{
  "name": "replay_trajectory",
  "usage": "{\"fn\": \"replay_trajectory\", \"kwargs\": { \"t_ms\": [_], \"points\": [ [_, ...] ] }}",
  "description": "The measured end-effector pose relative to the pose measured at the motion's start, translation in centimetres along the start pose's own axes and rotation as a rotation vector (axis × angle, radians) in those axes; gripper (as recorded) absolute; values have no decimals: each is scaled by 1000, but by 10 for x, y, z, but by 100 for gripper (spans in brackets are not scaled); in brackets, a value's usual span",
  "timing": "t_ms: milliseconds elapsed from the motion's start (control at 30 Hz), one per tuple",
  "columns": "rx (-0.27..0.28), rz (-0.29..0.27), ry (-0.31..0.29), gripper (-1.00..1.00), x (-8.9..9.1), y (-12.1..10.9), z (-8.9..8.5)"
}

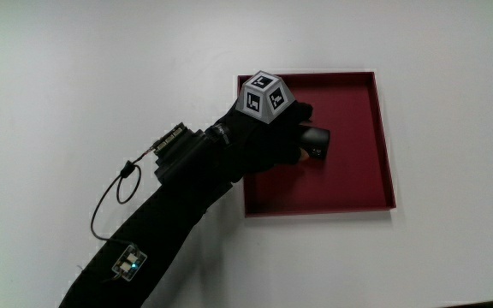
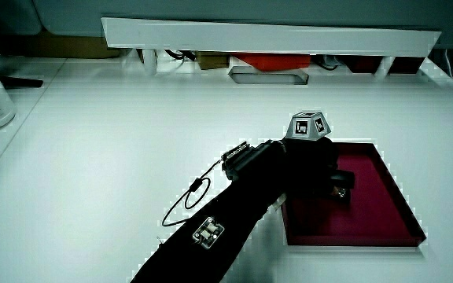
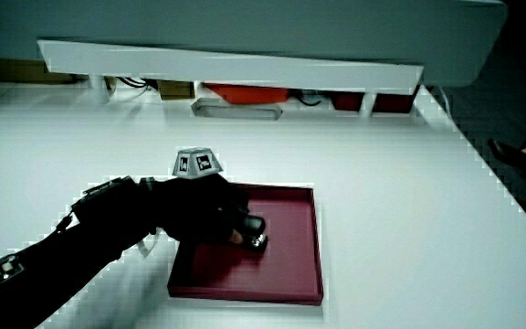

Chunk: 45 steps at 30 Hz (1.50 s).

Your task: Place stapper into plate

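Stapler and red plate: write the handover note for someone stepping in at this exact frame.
Hand: over the red plate, fingers closed on the black stapler.
Stapler: inside the plate, low over its floor or on it; whether it rests there cannot be told.
Done: stapler brought into the plate.
Left: confirm it sits on the floor, let go, lift the hand clear of the plate.

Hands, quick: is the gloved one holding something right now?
Black gloved hand: closed on the small black stapler, over the square dark red tray.
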Motion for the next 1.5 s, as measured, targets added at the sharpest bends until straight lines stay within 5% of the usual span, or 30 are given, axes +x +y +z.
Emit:
{"fn": "replay_trajectory", "kwargs": {
  "t_ms": [500,767,1000,1200,1367,1500],
  "points": [
    [-88,45,11,0,-10,25,-40],
    [-87,47,18,0,-9,25,-43],
    [-81,49,12,-54,-16,24,-48],
    [-91,19,11,-100,-12,2,-30],
    [-152,78,-7,-100,-12,-23,-18],
    [-167,63,25,-100,-16,-44,-11]
  ]
}}
